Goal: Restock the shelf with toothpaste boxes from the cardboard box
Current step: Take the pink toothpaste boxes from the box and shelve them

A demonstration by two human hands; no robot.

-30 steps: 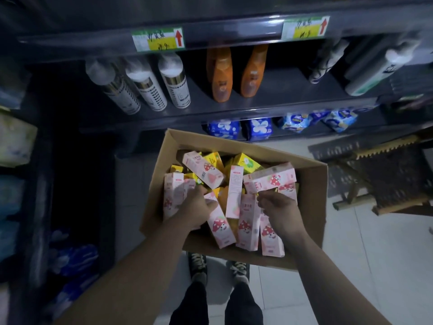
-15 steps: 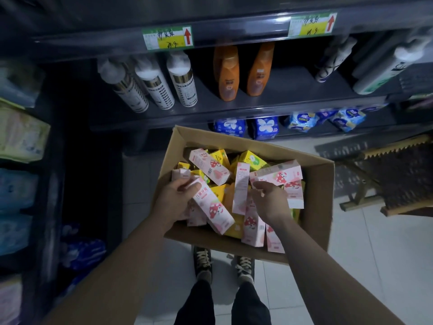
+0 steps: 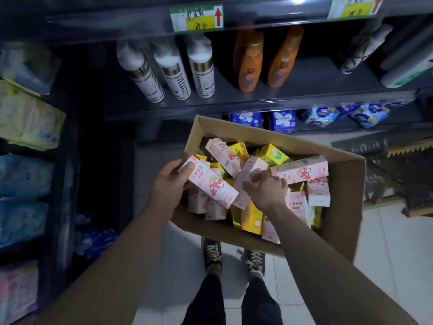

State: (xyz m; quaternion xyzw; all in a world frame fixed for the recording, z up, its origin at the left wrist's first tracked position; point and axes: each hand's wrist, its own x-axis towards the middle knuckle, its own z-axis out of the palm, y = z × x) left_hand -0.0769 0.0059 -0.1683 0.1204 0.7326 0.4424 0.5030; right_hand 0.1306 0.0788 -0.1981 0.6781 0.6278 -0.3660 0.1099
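My left grip (image 3: pixel 168 184) has lifted a pink box (image 3: pixel 210 184), shelf-ready; my right grip (image 3: pixel 266 187) seems clamped on a second box (image 3: pixel 254 166).

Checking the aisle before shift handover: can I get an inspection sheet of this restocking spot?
Surface: dark shelf bears white bottles and orange bottles.
Job's things: cardboard box open, heaped with pink and yellow toothpaste boxes.
Clutter: wooden frame on the floor, right.
Hands: left hand grips a pink box above the heap; right hand grips an upright pink box in it.
Cables: nothing seen.
Surroundings: price tags above; blue packs on the lower shelf.
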